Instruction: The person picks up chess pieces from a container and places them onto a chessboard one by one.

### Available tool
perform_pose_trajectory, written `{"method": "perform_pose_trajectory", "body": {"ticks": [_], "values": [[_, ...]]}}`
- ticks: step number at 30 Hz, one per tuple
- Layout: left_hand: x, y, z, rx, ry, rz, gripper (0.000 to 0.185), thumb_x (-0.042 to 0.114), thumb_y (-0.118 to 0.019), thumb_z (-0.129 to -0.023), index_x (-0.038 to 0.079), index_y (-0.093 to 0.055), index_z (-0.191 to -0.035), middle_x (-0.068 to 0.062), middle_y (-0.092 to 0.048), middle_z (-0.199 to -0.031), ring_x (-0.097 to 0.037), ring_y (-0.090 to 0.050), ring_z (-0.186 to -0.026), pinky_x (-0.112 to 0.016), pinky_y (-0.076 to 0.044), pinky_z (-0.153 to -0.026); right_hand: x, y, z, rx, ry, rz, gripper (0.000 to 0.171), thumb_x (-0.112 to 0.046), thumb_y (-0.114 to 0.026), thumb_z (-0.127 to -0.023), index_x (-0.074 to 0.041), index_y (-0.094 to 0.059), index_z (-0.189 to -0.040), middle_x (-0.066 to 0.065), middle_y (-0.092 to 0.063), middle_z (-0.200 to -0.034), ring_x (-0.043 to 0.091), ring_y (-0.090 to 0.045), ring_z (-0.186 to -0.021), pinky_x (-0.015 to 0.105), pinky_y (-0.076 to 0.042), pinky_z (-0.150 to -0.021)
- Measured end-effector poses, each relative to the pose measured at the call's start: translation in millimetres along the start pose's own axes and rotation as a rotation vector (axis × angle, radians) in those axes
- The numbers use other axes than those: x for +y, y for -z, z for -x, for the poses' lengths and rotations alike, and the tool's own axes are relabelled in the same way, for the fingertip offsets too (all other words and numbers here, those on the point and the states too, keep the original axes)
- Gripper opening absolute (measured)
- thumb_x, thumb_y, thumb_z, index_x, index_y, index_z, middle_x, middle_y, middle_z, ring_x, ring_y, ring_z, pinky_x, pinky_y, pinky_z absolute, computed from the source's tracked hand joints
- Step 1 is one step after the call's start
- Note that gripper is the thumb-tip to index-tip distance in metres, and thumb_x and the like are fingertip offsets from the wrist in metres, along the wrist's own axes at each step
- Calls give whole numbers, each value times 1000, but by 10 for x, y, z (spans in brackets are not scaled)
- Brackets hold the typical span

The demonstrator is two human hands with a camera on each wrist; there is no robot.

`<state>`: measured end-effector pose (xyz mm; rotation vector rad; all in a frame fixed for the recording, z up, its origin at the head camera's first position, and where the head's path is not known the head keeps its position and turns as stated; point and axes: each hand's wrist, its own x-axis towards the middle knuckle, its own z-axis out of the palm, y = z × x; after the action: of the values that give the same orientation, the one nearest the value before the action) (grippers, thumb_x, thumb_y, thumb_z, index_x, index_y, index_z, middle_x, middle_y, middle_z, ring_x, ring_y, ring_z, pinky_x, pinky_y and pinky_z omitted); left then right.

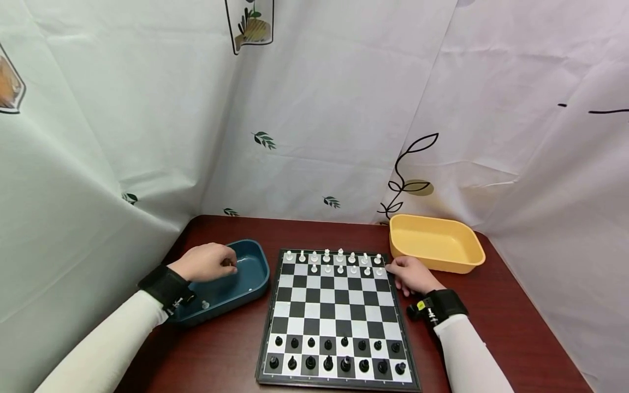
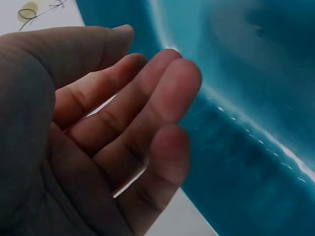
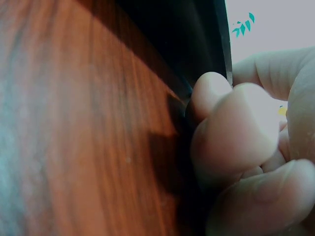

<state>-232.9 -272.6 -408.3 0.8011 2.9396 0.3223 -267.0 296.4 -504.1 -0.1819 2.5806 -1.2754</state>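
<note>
- Blue tray (image 1: pixel 255 284) sits left of the chessboard (image 1: pixel 339 311); left hand (image 1: pixel 206 262) hovers inside it, fingers relaxed, grasping nothing
- White piece (image 1: pixel 205 304) lies in the tray, nearer the wrist than the fingertips
- Right hand (image 1: pixel 410 274) rests curled against the chessboard's right edge, gripping nothing I can make out

Glossy plastic blue tray (image 1: pixel 255 278) & yellow tub (image 1: pixel 434 243), polished wood table (image 1: pixel 496 322) w/ glossy chessboard (image 1: pixel 336 305); creased cloth backdrop (image 1: pixel 319 109).
</note>
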Motion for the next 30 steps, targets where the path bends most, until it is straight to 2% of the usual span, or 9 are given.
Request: {"method": "perform_pose_trajectory", "body": {"ticks": [10, 18, 24, 30], "values": [[-73, -91, 116, -125, 39, 3, 15, 22, -86, -96, 24, -75, -87, 13, -61, -80, -7, -53, -71, -32, -49, -65, 0, 21, 18, 4, 1, 5, 34, -35, -66, -110, -8, -66, -91, 6, -64, -65, 19, -58, -44, 31, -42, -42], [-86, -141, 191, -219, 34, 31, 25, 22, -92, -89, 25, -70, -78, 12, -59, -73, -6, -52, -66, -31, -46, -62, 3, 23, 23, 2, 7, 1, 33, -34, -66, -110, -8, -66, -90, 6, -64, -64, 19, -58, -43, 31, -42, -42], [-73, -149, 240, -291, 116, 36, 35, 24, -92, -86, 22, -63, -67, 11, -51, -65, -8, -48, -60, -29, -37, -57, -8, 23, 18, 8, 9, 8, 33, -35, -66, -110, -8, -66, -90, 6, -64, -64, 19, -58, -43, 31, -42, -43], [-11, -89, 318, -333, 215, 40, 38, 16, -86, -78, 21, -53, -60, 10, -42, -60, -10, -40, -55, -30, -28, -55, -15, 8, 19, 6, 0, 6, 32, -35, -67, -109, -9, -67, -91, 6, -64, -65, 19, -58, -44, 31, -42, -42]]}}
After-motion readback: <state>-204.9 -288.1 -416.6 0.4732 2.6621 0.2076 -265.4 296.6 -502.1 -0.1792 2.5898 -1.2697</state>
